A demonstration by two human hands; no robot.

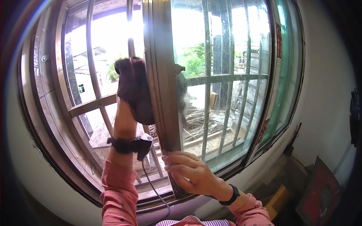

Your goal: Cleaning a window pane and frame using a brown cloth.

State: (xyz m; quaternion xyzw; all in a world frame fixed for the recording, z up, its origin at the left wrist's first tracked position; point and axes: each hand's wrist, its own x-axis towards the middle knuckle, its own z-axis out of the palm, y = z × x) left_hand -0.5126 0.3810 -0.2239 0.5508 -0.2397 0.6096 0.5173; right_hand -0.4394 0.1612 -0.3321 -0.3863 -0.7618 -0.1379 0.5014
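Note:
A dark cloth (134, 90) covers most of my left hand (125, 108), which is raised at the open left part of a sliding window. Part of the dark cloth shows dimly through the glass pane (195, 113), just beyond the brown metal window frame (161, 84). How the fingers sit inside the cloth is hidden. Lower down, my right hand (195, 171) rests against the bottom of that upright frame, its fingers slightly bent and holding nothing. Around my left wrist is a black strap with a small device (144, 142) and a grey cable (152, 186).
Metal security bars (92, 56) stand outside the window. Beyond them lies a pile of sticks (198, 121). At lower right are a red board (319, 189) with a dark edge and a yellowish block (278, 202). A dark object (355, 117) hangs on the right wall.

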